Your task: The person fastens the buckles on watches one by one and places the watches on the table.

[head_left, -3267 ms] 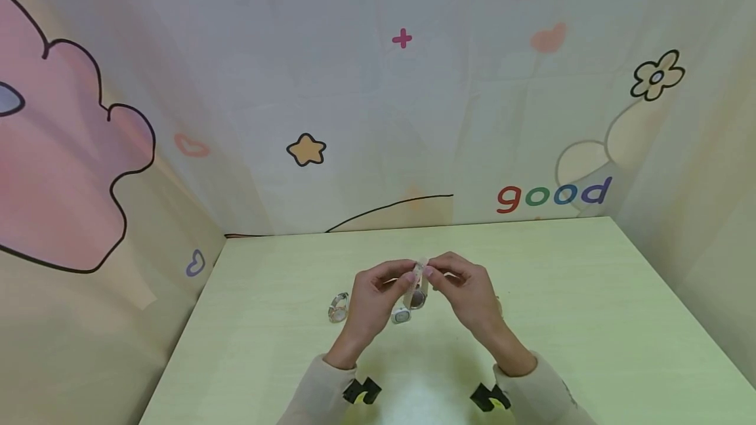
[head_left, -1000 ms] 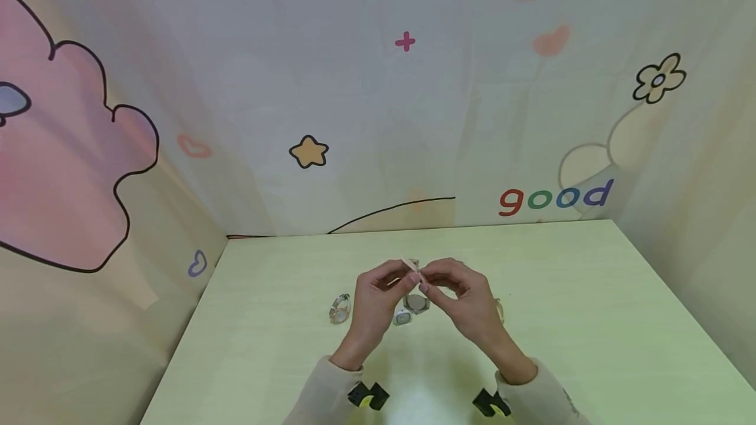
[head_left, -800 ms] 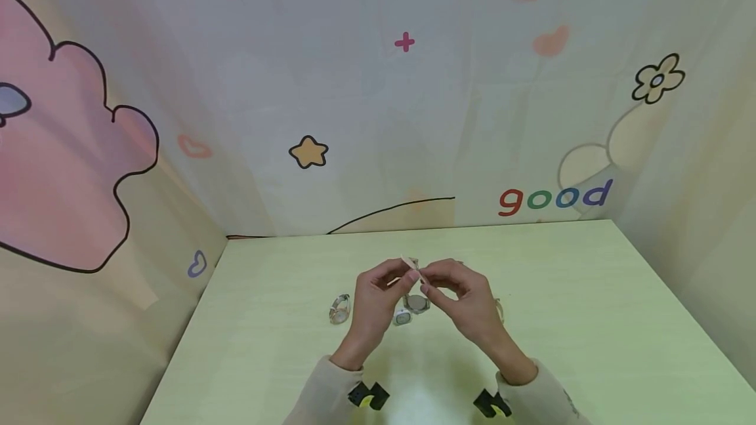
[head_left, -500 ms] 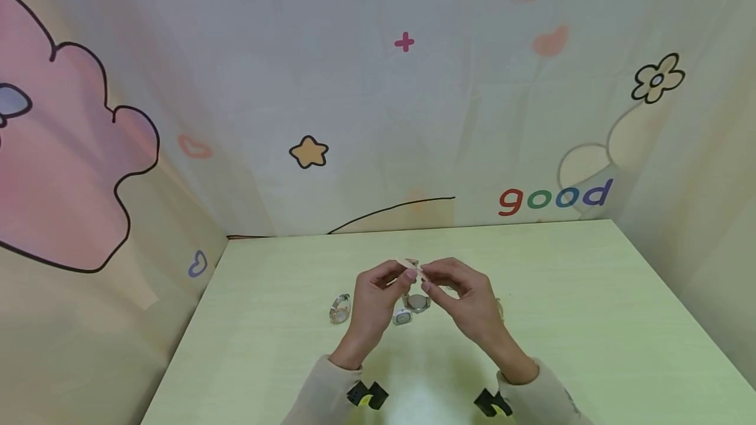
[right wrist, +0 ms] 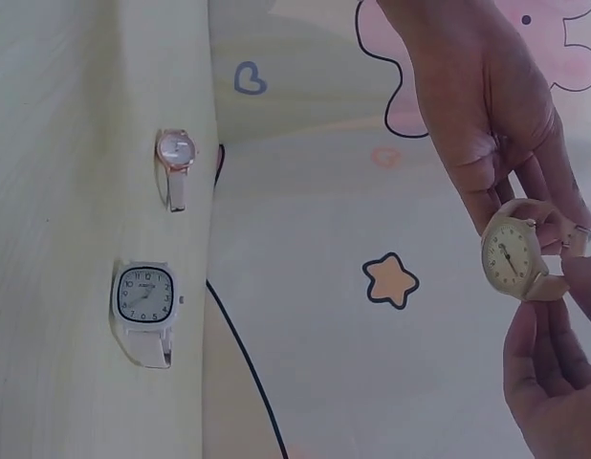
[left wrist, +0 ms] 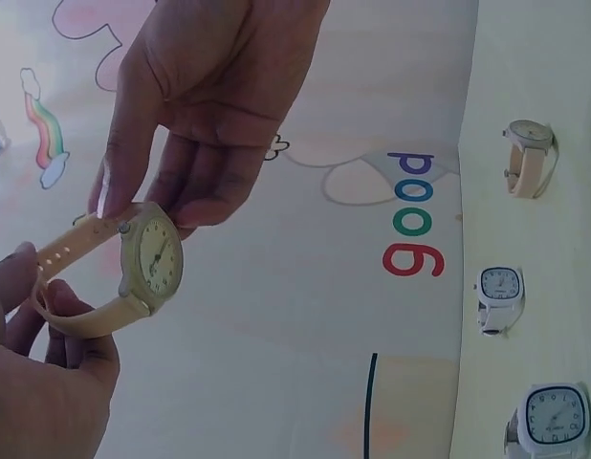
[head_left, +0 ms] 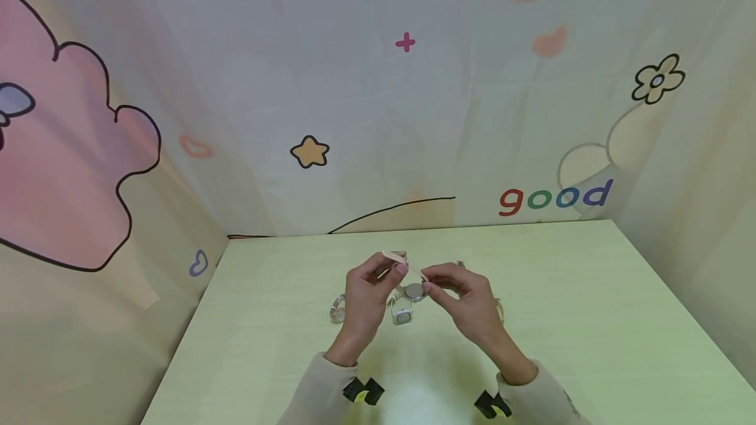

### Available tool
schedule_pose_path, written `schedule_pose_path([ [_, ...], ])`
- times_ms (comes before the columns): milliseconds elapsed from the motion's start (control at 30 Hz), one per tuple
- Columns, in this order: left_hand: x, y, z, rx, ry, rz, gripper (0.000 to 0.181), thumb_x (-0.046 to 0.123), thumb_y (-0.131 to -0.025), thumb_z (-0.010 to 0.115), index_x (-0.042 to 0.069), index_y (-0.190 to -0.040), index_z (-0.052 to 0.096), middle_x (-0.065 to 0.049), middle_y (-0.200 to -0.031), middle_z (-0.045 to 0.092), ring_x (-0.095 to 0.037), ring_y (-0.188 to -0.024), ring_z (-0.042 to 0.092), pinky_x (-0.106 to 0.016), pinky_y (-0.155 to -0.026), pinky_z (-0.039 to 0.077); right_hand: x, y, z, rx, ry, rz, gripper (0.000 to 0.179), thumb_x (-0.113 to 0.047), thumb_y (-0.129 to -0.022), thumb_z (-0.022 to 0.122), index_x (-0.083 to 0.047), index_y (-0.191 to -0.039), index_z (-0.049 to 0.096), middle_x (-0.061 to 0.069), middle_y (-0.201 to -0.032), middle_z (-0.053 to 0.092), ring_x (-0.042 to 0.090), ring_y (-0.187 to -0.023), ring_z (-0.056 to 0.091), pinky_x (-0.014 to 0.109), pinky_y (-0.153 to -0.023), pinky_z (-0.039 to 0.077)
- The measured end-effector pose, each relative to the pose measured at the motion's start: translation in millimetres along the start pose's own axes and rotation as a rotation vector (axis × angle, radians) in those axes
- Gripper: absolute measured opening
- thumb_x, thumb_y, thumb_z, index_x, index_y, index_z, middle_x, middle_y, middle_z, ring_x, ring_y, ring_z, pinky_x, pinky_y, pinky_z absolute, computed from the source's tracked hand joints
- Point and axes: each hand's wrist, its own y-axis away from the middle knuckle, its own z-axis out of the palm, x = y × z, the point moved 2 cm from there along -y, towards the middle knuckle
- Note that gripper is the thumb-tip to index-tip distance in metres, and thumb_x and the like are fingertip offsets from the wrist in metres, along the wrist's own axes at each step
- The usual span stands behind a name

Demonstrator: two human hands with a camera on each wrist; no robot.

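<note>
A wristwatch with a round pale dial and a beige strap with holes (left wrist: 157,256) is held up between both hands above the table. My left hand (head_left: 367,294) pinches the strap at one side, thumb on it. My right hand (head_left: 463,294) pinches the strap at the other side with thumb and fingertips. The strap curves in a loop in the left wrist view; whether its buckle is fastened I cannot tell. The dial hangs below the fingers in the head view. Just under it, a white square watch (head_left: 402,316) stands on the table.
A rose-gold watch (right wrist: 176,150) stands on the left of the light-coloured table (head_left: 254,346). Farther right are a beige-strapped watch (left wrist: 528,148) and a small white square watch (left wrist: 499,284). A printed cloth (head_left: 354,84) hangs behind the table.
My left hand has shifted left and slightly up, drawing away from the right hand. The held watch's dial has risen a little, exposing more of the white watch beneath. The right hand stays almost still.
</note>
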Motion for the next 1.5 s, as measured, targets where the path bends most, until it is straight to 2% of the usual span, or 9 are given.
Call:
schedule_pose_path([
  [133, -1.4, 0.5, 0.4, -0.059, -0.010, 0.013, 0.020, 0.013, -0.090, 0.071, 0.000, -0.106, 0.070, -0.016, -0.117, 0.066, -0.015, -0.113, 0.064, -0.029, -0.102, 0.049, -0.6, 0.5, -1.1, 0.019, -0.040, -0.026, 0.020, -0.004, -0.089, 0.069, 0.000, -0.109, 0.071, 0.014, -0.099, 0.069, 0.015, -0.090, 0.068, 0.019, -0.085, 0.055],
  [300, -2.2, 1.4, 1.3, -0.092, 0.028, -0.034, 0.024, 0.014, -0.090, 0.072, 0.000, -0.109, 0.069, -0.016, -0.122, 0.066, -0.027, -0.115, 0.065, -0.029, -0.095, 0.054, -2.0, 0.8, -1.1, 0.026, -0.069, -0.022, 0.021, -0.002, -0.089, 0.069, 0.003, -0.109, 0.070, 0.015, -0.100, 0.068, 0.012, -0.091, 0.067, 0.018, -0.087, 0.055],
  [433, -1.3, 2.8, 3.1, -0.113, 0.054, -0.071, 0.026, 0.017, -0.089, 0.073, -0.001, -0.107, 0.068, -0.016, -0.123, 0.066, -0.022, -0.113, 0.067, -0.028, -0.094, 0.055, -2.3, 0.7, -0.4, 0.017, -0.095, -0.016, 0.021, 0.001, -0.089, 0.068, 0.000, -0.110, 0.071, 0.013, -0.102, 0.067, 0.010, -0.095, 0.067, 0.019, -0.090, 0.054],
  [633, -1.0, 4.9, 5.0, -0.127, 0.059, -0.119, 0.027, 0.020, -0.088, 0.075, 0.002, -0.108, 0.070, -0.012, -0.118, 0.069, -0.012, -0.099, 0.070, -0.026, -0.086, 0.057, -3.5, -0.4, -0.3, 0.007, -0.113, -0.014, 0.021, 0.002, -0.089, 0.067, 0.001, -0.110, 0.071, 0.011, -0.104, 0.067, 0.006, -0.102, 0.064, 0.021, -0.091, 0.054],
  [1000, -5.0, 2.7, 3.6, -0.160, 0.124, -0.136, 0.030, 0.016, -0.086, 0.076, -0.001, -0.111, 0.069, -0.007, -0.117, 0.068, -0.016, -0.101, 0.069, -0.030, -0.090, 0.056, -6.9, 0.4, 0.8, -0.021, -0.053, -0.038, 0.024, 0.001, -0.091, 0.064, -0.001, -0.114, 0.071, 0.013, -0.105, 0.066, 0.006, -0.101, 0.061, 0.018, -0.090, 0.054],
  [1167, -7.2, 2.7, 2.0, -0.207, 0.164, -0.162, 0.032, 0.019, -0.091, 0.071, -0.002, -0.116, 0.067, -0.009, -0.119, 0.068, -0.013, -0.102, 0.069, -0.028, -0.091, 0.055, -4.7, -0.1, -1.1, -0.023, -0.016, -0.004, 0.024, -0.003, -0.095, 0.061, -0.004, -0.117, 0.071, 0.010, -0.107, 0.068, 0.004, -0.103, 0.062, 0.018, -0.092, 0.052],
  [1300, -6.9, 2.7, 1.9, -0.235, 0.185, -0.162, 0.034, 0.019, -0.094, 0.067, -0.003, -0.121, 0.065, -0.002, -0.111, 0.071, -0.011, -0.099, 0.070, -0.028, -0.094, 0.054, -6.1, -0.2, -2.2, -0.023, -0.039, 0.023, 0.022, -0.005, -0.097, 0.060, -0.005, -0.116, 0.071, 0.011, -0.107, 0.068, 0.005, -0.100, 0.063, 0.021, -0.087, 0.056],
  [1367, -7.3, 2.8, 1.6, -0.229, 0.176, -0.162, 0.035, 0.019, -0.093, 0.068, -0.002, -0.121, 0.065, 0.001, -0.109, 0.072, -0.011, -0.100, 0.070, -0.028, -0.093, 0.054, -7.4, -0.6, -1.9, -0.021, -0.061, 0.025, 0.022, -0.005, -0.097, 0.060, -0.003, -0.115, 0.070, 0.013, -0.106, 0.068, 0.006, -0.098, 0.063, 0.022, -0.084, 0.057],
  [1500, -6.8, 3.6, 0.8, -0.208, 0.153, -0.170, 0.036, 0.020, -0.091, 0.071, 0.002, -0.123, 0.066, 0.000, -0.111, 0.072, -0.012, -0.100, 0.070, -0.028, -0.090, 0.056, -8.6, -2.4, -1.5, -0.011, -0.052, 0.043, 0.020, -0.007, -0.095, 0.062, -0.003, -0.114, 0.071, 0.014, -0.105, 0.069, 0.004, -0.096, 0.066, 0.020, -0.084, 0.056],
])
